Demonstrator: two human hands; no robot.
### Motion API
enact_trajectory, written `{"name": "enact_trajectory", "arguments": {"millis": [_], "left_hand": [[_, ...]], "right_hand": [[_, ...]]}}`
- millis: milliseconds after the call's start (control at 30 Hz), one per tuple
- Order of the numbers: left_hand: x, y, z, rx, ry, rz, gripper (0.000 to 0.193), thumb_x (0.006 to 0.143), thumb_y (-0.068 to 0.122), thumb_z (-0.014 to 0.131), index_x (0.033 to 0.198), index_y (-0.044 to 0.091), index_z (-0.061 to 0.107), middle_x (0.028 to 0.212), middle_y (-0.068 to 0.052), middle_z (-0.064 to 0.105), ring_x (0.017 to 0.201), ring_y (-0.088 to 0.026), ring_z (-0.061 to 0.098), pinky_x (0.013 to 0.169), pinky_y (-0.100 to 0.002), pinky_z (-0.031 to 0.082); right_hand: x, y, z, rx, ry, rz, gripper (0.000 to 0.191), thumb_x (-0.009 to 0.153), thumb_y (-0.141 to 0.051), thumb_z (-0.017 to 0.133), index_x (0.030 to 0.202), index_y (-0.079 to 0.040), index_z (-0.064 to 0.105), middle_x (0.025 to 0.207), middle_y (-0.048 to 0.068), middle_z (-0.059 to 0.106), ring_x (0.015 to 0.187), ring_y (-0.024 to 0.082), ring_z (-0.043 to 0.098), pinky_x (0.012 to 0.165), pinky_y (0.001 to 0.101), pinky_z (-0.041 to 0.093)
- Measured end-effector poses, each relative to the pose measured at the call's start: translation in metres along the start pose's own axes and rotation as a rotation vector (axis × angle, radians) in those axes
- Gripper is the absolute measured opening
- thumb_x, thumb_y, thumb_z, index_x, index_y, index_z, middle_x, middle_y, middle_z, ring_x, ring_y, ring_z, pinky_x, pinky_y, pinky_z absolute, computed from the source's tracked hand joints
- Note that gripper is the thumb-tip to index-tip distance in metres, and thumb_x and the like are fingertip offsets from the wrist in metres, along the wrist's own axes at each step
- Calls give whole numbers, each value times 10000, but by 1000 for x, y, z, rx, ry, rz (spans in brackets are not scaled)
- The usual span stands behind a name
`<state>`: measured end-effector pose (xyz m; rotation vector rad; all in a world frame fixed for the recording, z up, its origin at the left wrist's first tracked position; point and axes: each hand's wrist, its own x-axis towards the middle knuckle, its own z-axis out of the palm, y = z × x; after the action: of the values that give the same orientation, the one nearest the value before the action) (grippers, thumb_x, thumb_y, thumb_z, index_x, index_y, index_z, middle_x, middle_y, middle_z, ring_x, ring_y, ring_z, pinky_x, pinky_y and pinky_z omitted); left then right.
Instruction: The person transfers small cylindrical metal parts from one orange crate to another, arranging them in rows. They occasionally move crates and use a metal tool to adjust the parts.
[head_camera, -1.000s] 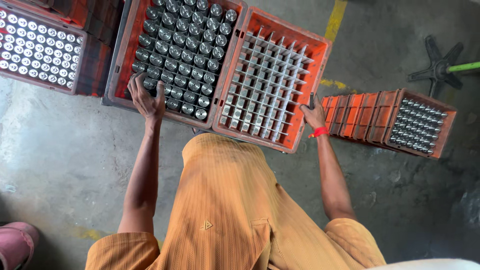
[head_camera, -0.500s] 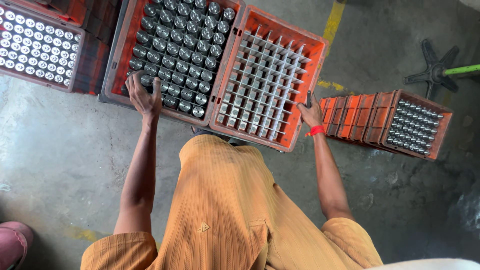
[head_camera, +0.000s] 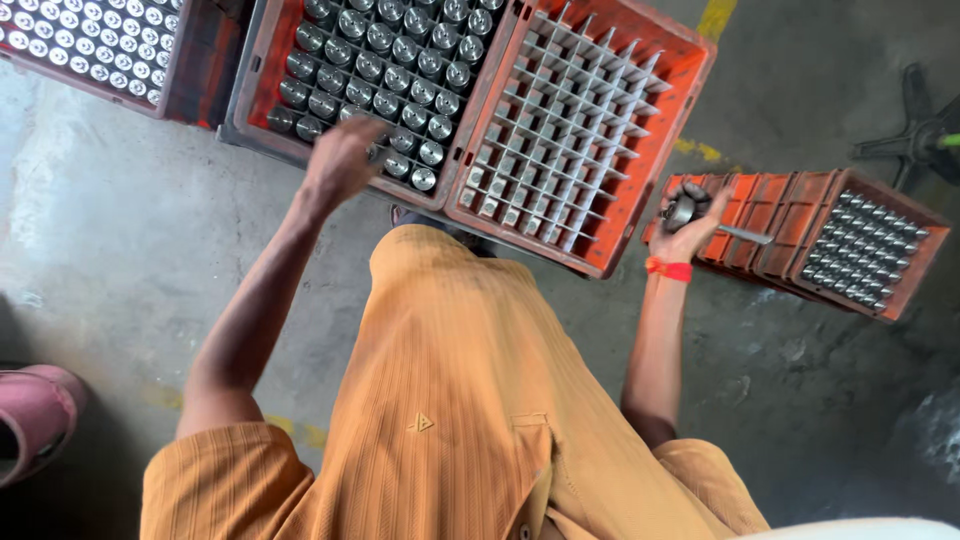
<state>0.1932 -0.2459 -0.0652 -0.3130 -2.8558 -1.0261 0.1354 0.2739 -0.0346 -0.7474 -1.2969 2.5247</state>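
**Hands at the crates**

Grey concrete floor (head_camera: 120, 250) carries orange crates. Left hand (head_camera: 340, 160), arm stretched forward, hovers blurred over the near edge of the crate of metal cylinders (head_camera: 385, 70); whether its fingers are apart or together cannot be told. Right hand (head_camera: 690, 225), elbow bent, clamps its fingers on a metal cylinder (head_camera: 682, 208) beside the empty divider crate (head_camera: 580, 130).

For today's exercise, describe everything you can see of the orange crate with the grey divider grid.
The orange crate is a rectangular plastic box with ribbed walls, lying on the concrete floor, skewed in the picture. A pale grey divider grid fills it, forming many square cells; the cells look empty. Its left wall sits against a similar crate packed with shiny metal cylinders. Neither hand touches it: the right hand is beside its near right corner.
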Motion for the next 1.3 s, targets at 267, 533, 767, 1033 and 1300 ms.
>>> {"name": "enact_trajectory", "arguments": {"millis": [267, 533, 767, 1033, 1300], "left_hand": [[48, 9, 33, 415, -661, 442, 498, 844, 59, 700, 1311, 229, 664, 1197, -119, 684, 1048, -308, 707, 743, -424, 606], [57, -5, 69, 373, -773, 684, 344, 899, 121, 682, 1239, 169, 694, 1149, -104, 706, 898, -316, 750, 707, -450, 608], [57, 3, 30, -129, -736, 394, 480, 795, 345, 817, 1193, 92, 726, 1086, -150, 726, 888, -327, 717, 801, -483, 603], [37, 79, 26, -1141, -210, -413, 469, 818, 324, 880, 1100, 13, 673, 926, -66, 712, 813, -225, 711, 754, -428, 601], [-4, 136, 105, -442, -95, -331, 390, 761, 209, 808, 1098, 44, 702, 907, -185, 750, 836, -364, 731, 735, -466, 565]], "right_hand": [[-90, 106, 24, 352, -159, 729, 334, 1070, -346, 577, 1098, -19, 639, 1055, 181, 698, 950, 303, 723, 792, 380, 667], [-147, 151, 49, -108, -87, 629, 332, 1056, -380, 578, 1094, -58, 649, 1078, 132, 728, 991, 346, 744, 829, 451, 646], [-155, 159, 48, -205, -83, 574, 277, 1050, -322, 567, 1072, -51, 620, 1019, 104, 732, 1024, 321, 743, 861, 453, 637], [-123, 151, 44, -108, -8, 385, 104, 1051, -113, 606, 1112, -30, 622, 989, 109, 724, 906, 252, 726, 795, 388, 602], [-113, 124, 85, -99, -288, 216, 178, 1041, -60, 624, 1214, -48, 586, 877, 69, 659, 855, 187, 673, 936, 365, 597]]}}
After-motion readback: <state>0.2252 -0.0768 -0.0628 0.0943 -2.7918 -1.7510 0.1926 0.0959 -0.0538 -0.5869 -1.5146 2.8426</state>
